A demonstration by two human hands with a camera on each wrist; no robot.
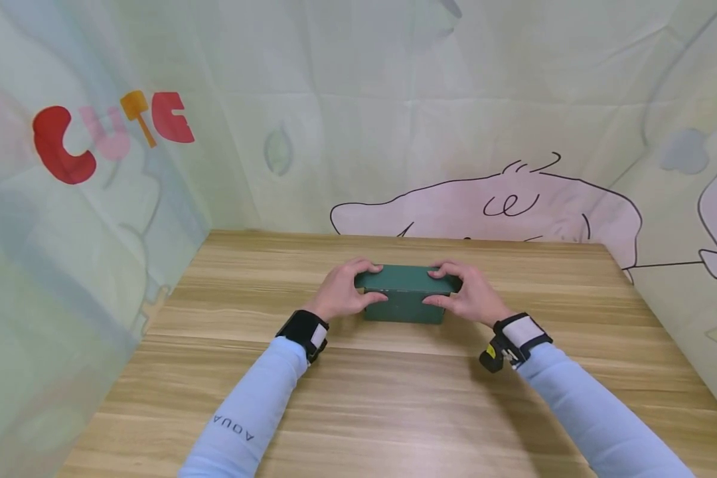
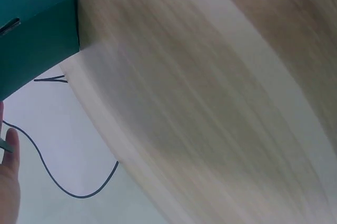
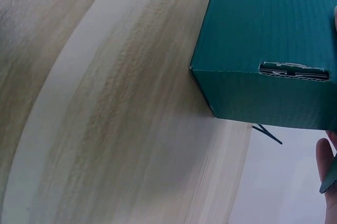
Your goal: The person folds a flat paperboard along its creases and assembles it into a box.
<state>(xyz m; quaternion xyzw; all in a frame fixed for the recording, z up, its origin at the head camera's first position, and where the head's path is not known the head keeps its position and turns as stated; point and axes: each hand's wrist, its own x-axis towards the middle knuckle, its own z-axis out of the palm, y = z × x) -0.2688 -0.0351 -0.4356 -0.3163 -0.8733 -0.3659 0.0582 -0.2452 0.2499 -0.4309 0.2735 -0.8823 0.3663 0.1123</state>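
Observation:
A dark green cardboard box (image 1: 403, 307) sits on the wooden table (image 1: 394, 405), its long side towards me. My left hand (image 1: 345, 290) grips its top at the left end, thumb on the front and fingers on the upper face. At the right end my right hand (image 1: 469, 292) holds the top the same way. In the right wrist view the box (image 3: 263, 29) shows a torn-edged slot, and a green flap (image 3: 329, 174) lies by the fingertips (image 3: 323, 155). The left wrist view shows the box's other end (image 2: 47, 29) and fingertips (image 2: 11, 142) at its lower left edge.
A printed cloth backdrop (image 1: 263, 99) hangs behind the table and along both sides, with coloured letters at left and a line-drawn animal (image 1: 490, 206) just past the far edge. Each wrist wears a black strap (image 1: 301, 328).

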